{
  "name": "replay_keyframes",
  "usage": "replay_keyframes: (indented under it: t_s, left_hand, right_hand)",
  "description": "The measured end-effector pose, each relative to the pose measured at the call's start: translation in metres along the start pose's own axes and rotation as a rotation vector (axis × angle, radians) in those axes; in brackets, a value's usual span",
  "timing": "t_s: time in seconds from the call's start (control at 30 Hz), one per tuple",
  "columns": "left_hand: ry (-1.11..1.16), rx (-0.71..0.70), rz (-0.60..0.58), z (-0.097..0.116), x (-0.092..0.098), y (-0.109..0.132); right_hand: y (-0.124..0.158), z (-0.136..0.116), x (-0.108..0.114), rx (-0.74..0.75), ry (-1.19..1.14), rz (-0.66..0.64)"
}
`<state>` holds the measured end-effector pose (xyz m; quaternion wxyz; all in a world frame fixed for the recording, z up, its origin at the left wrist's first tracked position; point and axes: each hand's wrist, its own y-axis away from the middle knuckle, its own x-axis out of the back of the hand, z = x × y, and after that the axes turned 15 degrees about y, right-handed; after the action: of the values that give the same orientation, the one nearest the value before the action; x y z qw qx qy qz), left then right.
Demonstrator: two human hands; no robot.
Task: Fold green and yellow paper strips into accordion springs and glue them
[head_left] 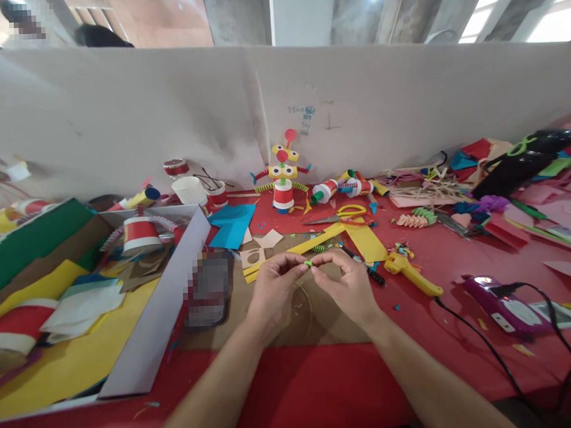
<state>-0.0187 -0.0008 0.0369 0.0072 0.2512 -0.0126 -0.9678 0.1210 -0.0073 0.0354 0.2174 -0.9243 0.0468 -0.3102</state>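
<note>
**Fingertips meet on a scrap of green!**

Closest in, the bare red tabletop stretches between two forearms, and just beyond it lies a brown board. Above that board, here's the action: the left hand has thumb and forefinger pinched together on a tiny green piece, and the right hand meets it from the other side, its fingertips closed on that same piece. The rest of the fingers curl, and the piece sits right between the two hands.

Out right, a purple power strip with a black cord plugged in; nearer the right hand, a yellow glue gun lies on its side. Over on the left, a white-walled box holds coloured paper and red-and-white cups.

Past the fingertips, a yellow strip runs slantwise, and the scissors rest behind it, blades pointing left. Blue paper lies off to the left. Farther back, a cup figure with big eyes stands upright, more cup figures lie toppled beside it, and behind everything rises a pale partition.
</note>
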Motion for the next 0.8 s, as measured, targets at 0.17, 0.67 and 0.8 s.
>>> replay_keyframes:
  t_s: [0.17, 0.67, 0.8]
  left_hand:
    - [-0.099, -0.090, 0.027, 0.004, -0.004, 0.000]
    - [-0.012, 0.065, -0.100, 0.008, 0.004, 0.000]
    - [0.017, 0.108, -0.156, 0.005, 0.005, 0.000]
  right_hand:
    - [0.000, 0.002, -0.001, 0.058, 0.067, 0.001]
    - [-0.004, 0.015, -0.012, -0.460, -0.703, -0.111]
    - [-0.009, 0.015, -0.010, -0.619, -1.012, -0.279]
